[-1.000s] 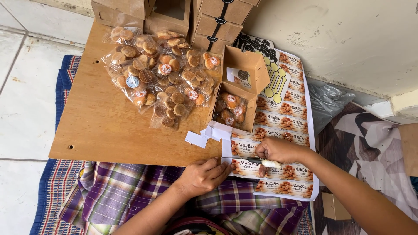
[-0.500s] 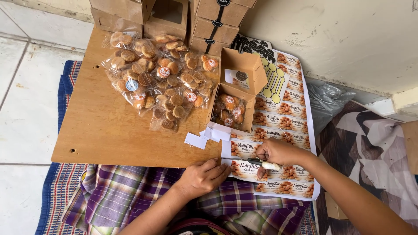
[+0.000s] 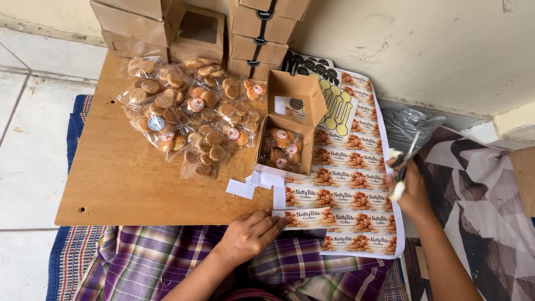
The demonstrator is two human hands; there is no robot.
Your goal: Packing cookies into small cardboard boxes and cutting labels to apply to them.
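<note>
Two hands worked at the desk's (image 3: 111, 189) near edge. Left hand (image 3: 248, 237) lay nearly flat, fingers pinning a cut label strip (image 3: 306, 218) there; right hand (image 3: 409, 189) closed around scissors (image 3: 405, 161) off the right edge. The strip could crease if dragged. Scissor blades blurred, hard to read.

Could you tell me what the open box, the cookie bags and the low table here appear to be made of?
The open box looks like plain brown cardboard: matte, with folded flaps. The cookie bags seem to be thin clear plastic film, since they glint and the cookies show through. The low table is probably plywood or laminated board, tan with faint grain.
</note>
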